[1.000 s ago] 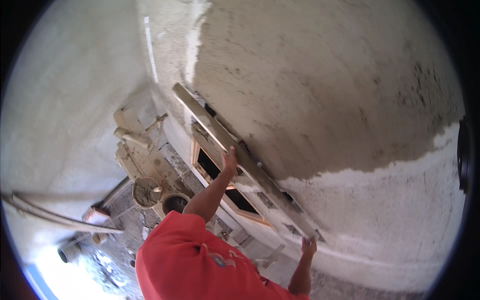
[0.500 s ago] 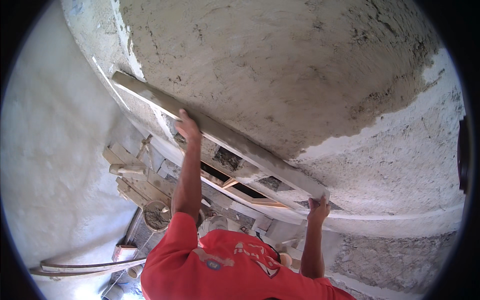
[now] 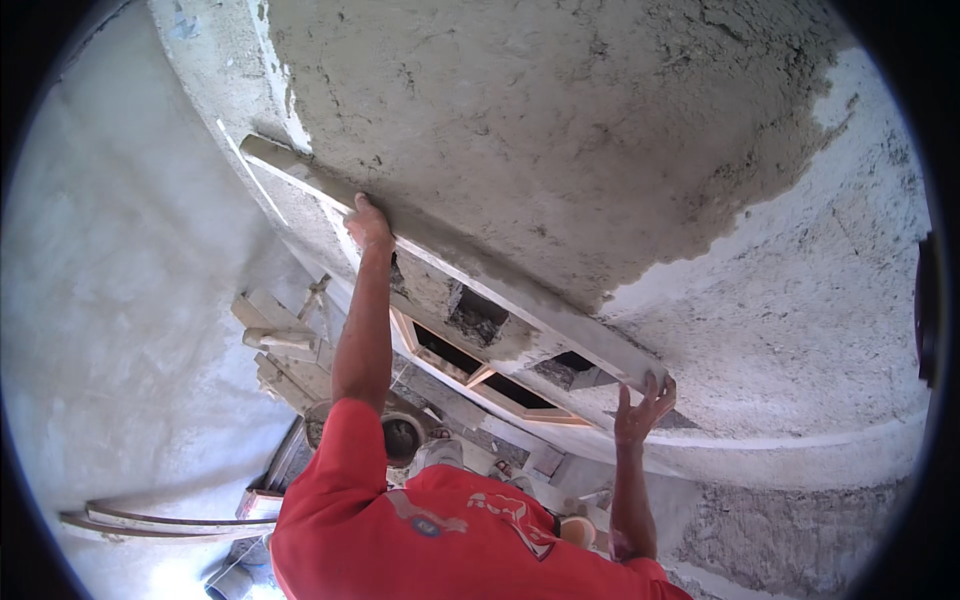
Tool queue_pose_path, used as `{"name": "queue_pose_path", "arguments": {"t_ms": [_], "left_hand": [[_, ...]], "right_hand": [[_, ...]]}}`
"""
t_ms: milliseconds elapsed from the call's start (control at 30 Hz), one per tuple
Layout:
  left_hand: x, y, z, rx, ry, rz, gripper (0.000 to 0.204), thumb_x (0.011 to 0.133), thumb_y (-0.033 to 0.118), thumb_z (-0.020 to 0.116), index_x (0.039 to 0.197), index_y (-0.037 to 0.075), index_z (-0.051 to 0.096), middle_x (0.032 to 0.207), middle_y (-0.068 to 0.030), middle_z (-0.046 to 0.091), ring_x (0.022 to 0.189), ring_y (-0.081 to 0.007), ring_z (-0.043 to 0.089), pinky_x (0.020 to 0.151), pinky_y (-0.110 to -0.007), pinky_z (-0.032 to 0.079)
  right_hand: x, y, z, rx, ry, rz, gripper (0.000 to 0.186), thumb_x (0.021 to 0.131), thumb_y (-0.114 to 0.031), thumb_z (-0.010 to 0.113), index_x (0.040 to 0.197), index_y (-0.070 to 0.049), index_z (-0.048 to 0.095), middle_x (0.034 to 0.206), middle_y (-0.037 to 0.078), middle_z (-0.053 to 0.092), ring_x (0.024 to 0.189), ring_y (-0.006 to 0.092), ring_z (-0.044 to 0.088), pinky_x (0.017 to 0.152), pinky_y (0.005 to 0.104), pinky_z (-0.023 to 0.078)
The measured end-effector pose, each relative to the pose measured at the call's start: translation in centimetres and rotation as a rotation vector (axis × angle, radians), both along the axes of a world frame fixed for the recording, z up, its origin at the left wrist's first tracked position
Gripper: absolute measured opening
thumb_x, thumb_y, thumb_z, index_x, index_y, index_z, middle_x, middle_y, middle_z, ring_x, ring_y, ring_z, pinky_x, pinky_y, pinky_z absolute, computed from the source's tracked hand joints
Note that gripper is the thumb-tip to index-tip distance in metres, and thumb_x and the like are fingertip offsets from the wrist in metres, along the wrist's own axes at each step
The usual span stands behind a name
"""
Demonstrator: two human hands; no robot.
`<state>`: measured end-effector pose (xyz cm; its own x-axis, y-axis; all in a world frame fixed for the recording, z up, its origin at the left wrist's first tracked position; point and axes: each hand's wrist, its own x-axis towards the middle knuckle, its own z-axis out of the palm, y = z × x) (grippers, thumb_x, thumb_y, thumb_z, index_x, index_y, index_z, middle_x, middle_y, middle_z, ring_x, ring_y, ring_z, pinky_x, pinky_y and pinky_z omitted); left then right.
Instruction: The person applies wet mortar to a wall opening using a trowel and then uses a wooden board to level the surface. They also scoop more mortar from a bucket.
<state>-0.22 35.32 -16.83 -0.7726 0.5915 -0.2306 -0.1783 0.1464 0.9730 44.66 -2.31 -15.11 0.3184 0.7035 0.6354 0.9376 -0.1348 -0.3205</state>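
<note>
Partly plastered wall (image 3: 560, 130), long board (image 3: 520, 293), wooden frame (image 3: 481, 377)

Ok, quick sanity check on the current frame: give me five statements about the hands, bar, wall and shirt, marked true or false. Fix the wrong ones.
1. The left hand holds the long bar. True.
2. The right hand is at the bar's middle. False: it is at the bar's lower-right end in the picture.
3. The wood-framed opening appears below the bar in the picture. True.
4. Darker plaster covers the whole wall. False: it stops at a ragged edge, with paler wall beyond.
5. The shirt is red. True.
</note>
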Motion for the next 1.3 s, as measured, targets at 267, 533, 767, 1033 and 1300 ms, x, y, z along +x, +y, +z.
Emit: {"name": "queue_pose_path", "arguments": {"t_ms": [267,533,767,1033,1300], "left_hand": [[8.1,-6.7,-0.6,-0.047,0.095,-0.057,0.072,0.094,0.051,0.048,0.113,-0.018,0.048,0.114,-0.0345,0.056,0.106,-0.0449,0.056,0.091,-0.048,0.043],[8.0,-6.4,-0.2,0.213,0.032,0.019,0.067,0.096,0.048,0.045,0.113,-0.016,0.047,0.109,-0.0352,0.053,0.102,-0.0410,0.054,0.094,-0.046,0.039],[-4.0,1.6,6.2,0.433,-0.164,0.063,0.058,0.095,0.038,0.047,0.091,-0.018,0.060,0.085,-0.0238,0.065,0.078,-0.0295,0.061,0.074,-0.044,0.047],[-4.0,2.5,2.3,0.243,0.022,0.108,0.061,0.095,0.040,0.050,0.109,-0.019,0.056,0.107,-0.0290,0.063,0.098,-0.0362,0.060,0.088,-0.042,0.044],[7.6,-5.8,4.8,0.311,0.070,0.171,0.053,0.097,0.034,0.049,0.102,-0.017,0.057,0.092,-0.0291,0.061,0.086,-0.0310,0.056,0.083,-0.045,0.043]], "right_hand": [[10.6,-4.6,-1.4,0.033,-0.276,0.200,0.050,0.084,-0.026,0.067,0.131,-0.013,0.053,0.133,0.015,0.044,0.126,0.0381,0.038,0.106,0.0552,0.027],[10.5,-3.4,-0.9,0.048,-0.471,0.141,0.048,0.097,-0.040,0.048,0.131,-0.007,0.050,0.131,0.018,0.043,0.121,0.0403,0.039,0.101,0.0546,0.030],[-0.5,4.3,5.2,0.153,-0.452,0.219,0.041,0.097,-0.029,0.051,0.132,-0.008,0.050,0.129,0.019,0.043,0.119,0.0408,0.038,0.099,0.0552,0.031],[2.6,2.0,6.4,0.101,-0.392,0.261,0.039,0.097,-0.031,0.050,0.129,-0.010,0.054,0.126,0.016,0.043,0.118,0.0373,0.038,0.099,0.0530,0.031],[9.4,-2.3,4.9,0.105,-0.486,0.066,0.043,0.099,-0.039,0.041,0.128,-0.010,0.052,0.127,0.016,0.046,0.114,0.0391,0.043,0.097,0.0551,0.033]]}}
